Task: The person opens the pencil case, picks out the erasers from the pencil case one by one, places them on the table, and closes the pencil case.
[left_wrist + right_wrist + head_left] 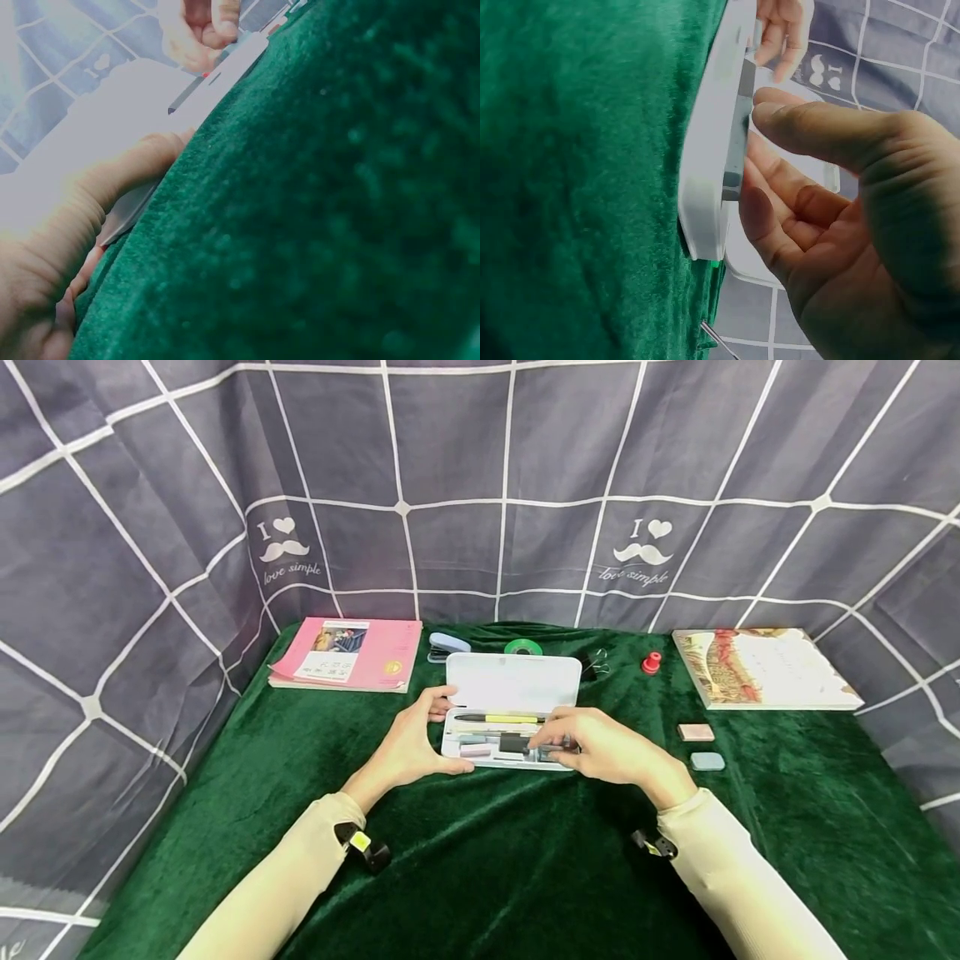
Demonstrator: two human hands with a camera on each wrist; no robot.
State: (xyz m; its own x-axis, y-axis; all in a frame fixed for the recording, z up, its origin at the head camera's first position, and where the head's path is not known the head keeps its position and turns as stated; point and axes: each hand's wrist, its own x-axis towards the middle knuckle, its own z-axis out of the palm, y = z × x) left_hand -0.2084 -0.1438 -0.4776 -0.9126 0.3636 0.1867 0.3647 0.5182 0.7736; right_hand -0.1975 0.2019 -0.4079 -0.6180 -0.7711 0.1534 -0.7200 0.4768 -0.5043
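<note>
A white pencil case (513, 683) lies on the green cloth with its lid raised at the back. My left hand (408, 739) grips its left end, thumb along the front edge and fingers behind. Inside lie a yellow-and-black pen (498, 718), a pale pink eraser-like block (475, 750) and a grey-blue item with a black end (514, 742). My right hand (600, 745) reaches into the right half of the case. In the right wrist view, its thumb and fingers pinch the grey-blue item (737, 146), whose exact kind is unclear. The fingers partly cover the case's right end.
Behind the case are a pale blue stapler (448, 643), green tape (522, 647) and binder clips (597, 664). A pink book (397, 647) lies left. On the right are a red stamp-like object (651, 662), a pictured book (795, 672), a pink block (696, 732) and a light blue block (707, 762).
</note>
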